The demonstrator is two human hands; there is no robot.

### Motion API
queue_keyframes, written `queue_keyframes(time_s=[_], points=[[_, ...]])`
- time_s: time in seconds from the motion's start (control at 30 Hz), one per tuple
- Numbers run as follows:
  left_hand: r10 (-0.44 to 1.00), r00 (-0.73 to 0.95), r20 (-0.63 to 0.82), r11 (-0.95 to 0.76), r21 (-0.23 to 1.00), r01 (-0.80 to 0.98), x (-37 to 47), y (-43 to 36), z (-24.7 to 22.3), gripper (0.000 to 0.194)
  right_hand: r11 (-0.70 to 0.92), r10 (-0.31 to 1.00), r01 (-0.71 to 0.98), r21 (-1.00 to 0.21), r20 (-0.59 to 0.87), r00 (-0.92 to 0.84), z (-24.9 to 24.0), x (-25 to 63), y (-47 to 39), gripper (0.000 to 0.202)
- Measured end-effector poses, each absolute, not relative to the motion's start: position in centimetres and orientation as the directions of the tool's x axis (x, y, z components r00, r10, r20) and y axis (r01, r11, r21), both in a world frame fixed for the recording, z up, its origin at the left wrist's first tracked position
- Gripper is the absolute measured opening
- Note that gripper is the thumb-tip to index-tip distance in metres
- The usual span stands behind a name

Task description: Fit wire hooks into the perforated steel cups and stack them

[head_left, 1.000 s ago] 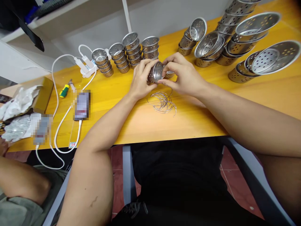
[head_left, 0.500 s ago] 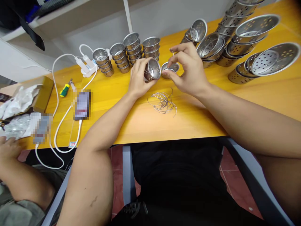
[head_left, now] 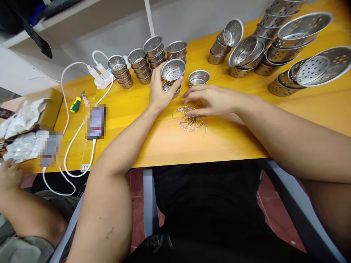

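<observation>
My left hand (head_left: 160, 89) is wrapped round a perforated metal cup (head_left: 173, 71), which it holds upright. Right below that cup stands another small metal cup (head_left: 175, 92), partly hidden by my thumb. My right hand (head_left: 208, 100) is over a loose pile of thin curved metal wires (head_left: 193, 124), thumb and fingers apart and their tips close to the wires. Just behind my right hand a single perforated cup (head_left: 199, 77) stands on the table.
Stacked perforated cups (head_left: 139, 65) line the back left, with taller and leaning stacks (head_left: 287, 47) at the right. Left are a phone (head_left: 95, 122) on a white cable, a screwdriver (head_left: 76, 105), a power strip (head_left: 104, 78) and an open box (head_left: 52, 109). Another person's hand (head_left: 11, 175) rests at far left.
My right hand has come down and toward me, from beside the held cup to the wire pile, its fingers now apart. My left hand has turned the cup's mouth upward.
</observation>
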State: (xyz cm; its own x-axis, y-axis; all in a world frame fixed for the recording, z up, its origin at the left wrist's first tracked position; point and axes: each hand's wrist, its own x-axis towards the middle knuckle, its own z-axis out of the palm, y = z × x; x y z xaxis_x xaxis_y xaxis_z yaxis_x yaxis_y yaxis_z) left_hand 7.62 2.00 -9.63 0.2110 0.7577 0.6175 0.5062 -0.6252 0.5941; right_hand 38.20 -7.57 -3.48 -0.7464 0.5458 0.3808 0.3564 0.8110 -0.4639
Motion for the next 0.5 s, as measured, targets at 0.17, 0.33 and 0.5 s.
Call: queue_keyframes(time_s=[0.17, 0.33, 0.5], points=[[0.674, 0.31, 0.67, -0.712, 0.479, 0.513, 7.4, 2.6, -10.1, 0.111, 0.692, 0.721, 0.498, -0.522, 0.535, -0.441, -2.4, 38.4, -7.8, 0.053], [0.588, 0.495, 0.64, -0.803, 0.385, 0.455, 8.3, 1.2, -9.6, 0.114, 0.677, 0.736, 0.443, -0.588, 0.56, -0.382, -2.6, 38.3, -7.6, 0.096], [0.595, 0.576, 0.561, -0.803, 0.386, 0.453, 8.7, 0.2, -8.9, 0.109, 0.7, 0.714, 0.471, -0.536, 0.534, -0.453, -2.6, 38.1, -7.5, 0.095]])
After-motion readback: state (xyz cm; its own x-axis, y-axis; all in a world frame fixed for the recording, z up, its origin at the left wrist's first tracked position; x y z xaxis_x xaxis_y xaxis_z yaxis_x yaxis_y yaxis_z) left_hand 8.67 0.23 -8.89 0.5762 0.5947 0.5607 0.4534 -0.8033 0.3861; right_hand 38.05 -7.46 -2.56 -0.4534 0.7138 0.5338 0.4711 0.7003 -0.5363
